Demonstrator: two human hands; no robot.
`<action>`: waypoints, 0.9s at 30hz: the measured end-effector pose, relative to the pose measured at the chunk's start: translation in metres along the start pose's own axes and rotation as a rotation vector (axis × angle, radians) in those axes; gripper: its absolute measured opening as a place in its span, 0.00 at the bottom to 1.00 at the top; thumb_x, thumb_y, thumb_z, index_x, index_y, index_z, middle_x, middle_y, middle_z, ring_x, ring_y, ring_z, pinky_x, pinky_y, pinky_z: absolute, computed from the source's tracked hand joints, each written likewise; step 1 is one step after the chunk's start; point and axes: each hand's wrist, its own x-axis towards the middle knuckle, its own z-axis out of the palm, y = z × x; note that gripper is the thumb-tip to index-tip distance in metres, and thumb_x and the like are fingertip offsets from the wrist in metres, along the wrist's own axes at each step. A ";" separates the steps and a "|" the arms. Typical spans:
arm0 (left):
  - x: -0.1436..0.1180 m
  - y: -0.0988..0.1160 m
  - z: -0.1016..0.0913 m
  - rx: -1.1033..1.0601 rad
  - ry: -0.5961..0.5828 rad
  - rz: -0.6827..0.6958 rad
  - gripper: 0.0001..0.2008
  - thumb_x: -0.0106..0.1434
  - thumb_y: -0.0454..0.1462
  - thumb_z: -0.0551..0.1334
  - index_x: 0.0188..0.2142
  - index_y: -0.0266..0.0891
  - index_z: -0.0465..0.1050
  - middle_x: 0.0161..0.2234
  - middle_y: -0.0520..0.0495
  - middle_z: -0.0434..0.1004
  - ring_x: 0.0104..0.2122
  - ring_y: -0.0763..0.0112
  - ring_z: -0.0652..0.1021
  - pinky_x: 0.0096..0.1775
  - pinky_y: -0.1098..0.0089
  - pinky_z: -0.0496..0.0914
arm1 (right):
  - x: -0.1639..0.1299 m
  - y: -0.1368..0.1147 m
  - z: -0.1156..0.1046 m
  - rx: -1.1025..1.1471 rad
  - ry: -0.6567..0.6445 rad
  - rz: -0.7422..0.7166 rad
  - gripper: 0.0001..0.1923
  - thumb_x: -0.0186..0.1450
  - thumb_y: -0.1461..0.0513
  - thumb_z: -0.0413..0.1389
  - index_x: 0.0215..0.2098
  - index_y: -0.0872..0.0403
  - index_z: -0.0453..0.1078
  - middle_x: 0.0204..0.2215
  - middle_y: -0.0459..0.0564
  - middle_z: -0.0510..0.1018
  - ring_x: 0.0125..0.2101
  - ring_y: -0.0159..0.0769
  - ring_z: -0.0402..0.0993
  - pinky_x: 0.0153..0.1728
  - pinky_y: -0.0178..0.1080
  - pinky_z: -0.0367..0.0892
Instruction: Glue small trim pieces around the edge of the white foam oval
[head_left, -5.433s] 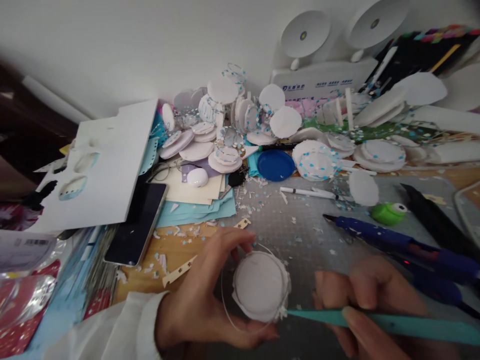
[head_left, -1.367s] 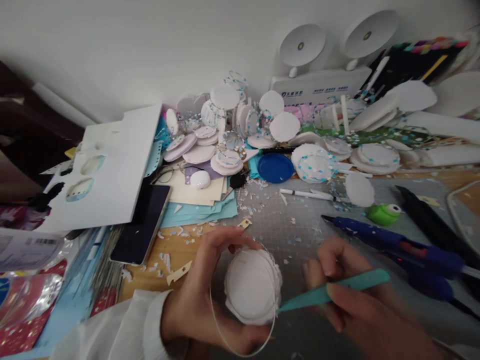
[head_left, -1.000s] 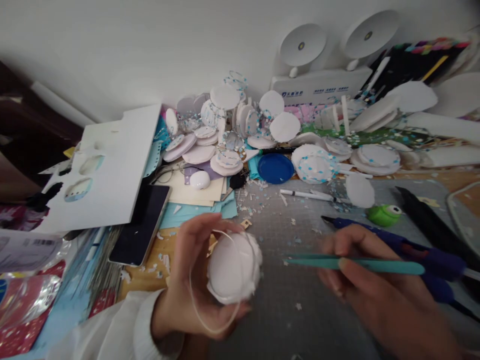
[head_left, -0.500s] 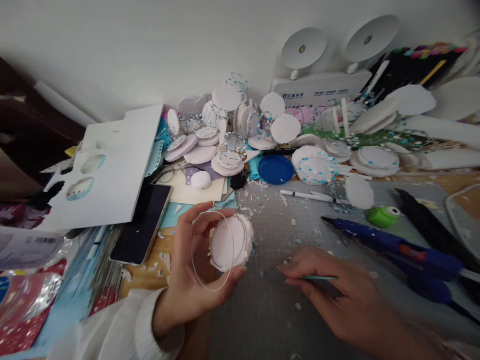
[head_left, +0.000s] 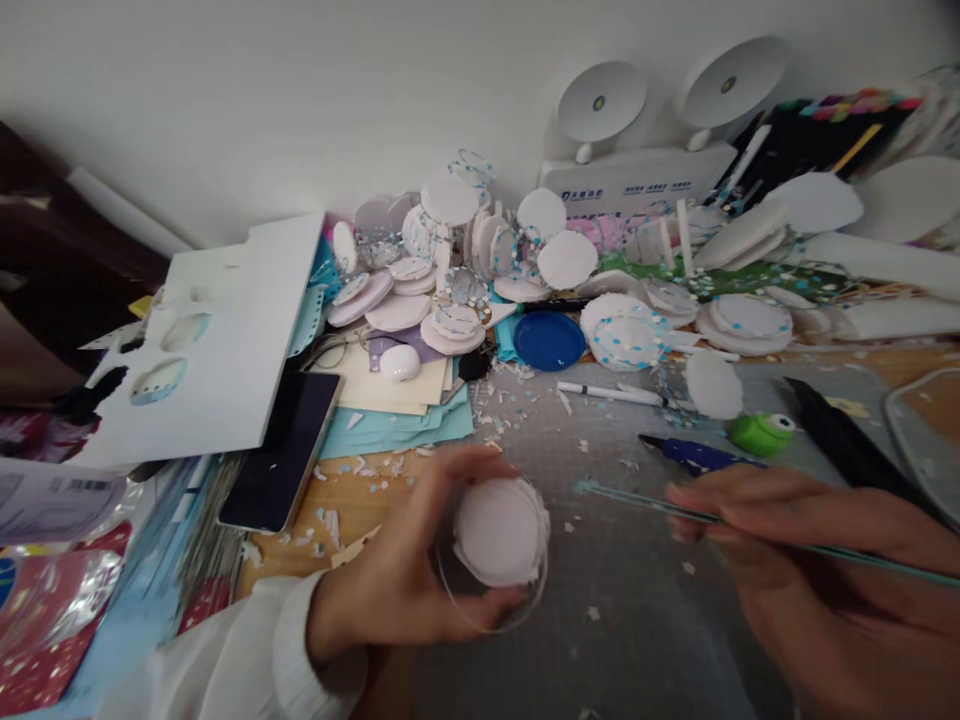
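Observation:
My left hand (head_left: 427,550) curls its fingers and thumb round the edge of a small white paper disc (head_left: 501,530), which has a layered, ragged rim. A thin pale wire loop (head_left: 448,590) arcs below and around the disc. Off to the right, my right hand (head_left: 817,570) pinches a thin teal strand (head_left: 645,498), stretched almost straight across the fingers, with a light blue tip pointing towards the disc. Whether the strand is wire or string is blurred. The two hands stay apart over the grey cutting mat (head_left: 555,670).
A blue glue gun (head_left: 694,455) lies partly behind my right hand, near a green toy (head_left: 761,433). A white pen (head_left: 611,393) and a blue lid (head_left: 550,340) lie farther back. White disc decorations (head_left: 450,325) crowd the wall. A phone (head_left: 285,450) lies left.
My left hand has moved right and turned the disc flatter, face up. The right hand has moved right and up, drawing the teal strand into longer view.

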 end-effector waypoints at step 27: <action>0.006 0.024 0.003 0.065 0.057 0.206 0.02 0.67 0.36 0.65 0.39 0.41 0.76 0.34 0.46 0.79 0.37 0.64 0.76 0.44 0.61 0.67 | -0.012 -0.007 0.021 0.330 -0.182 0.026 0.04 0.62 0.62 0.66 0.34 0.44 0.80 0.24 0.45 0.83 0.24 0.36 0.80 0.24 0.35 0.79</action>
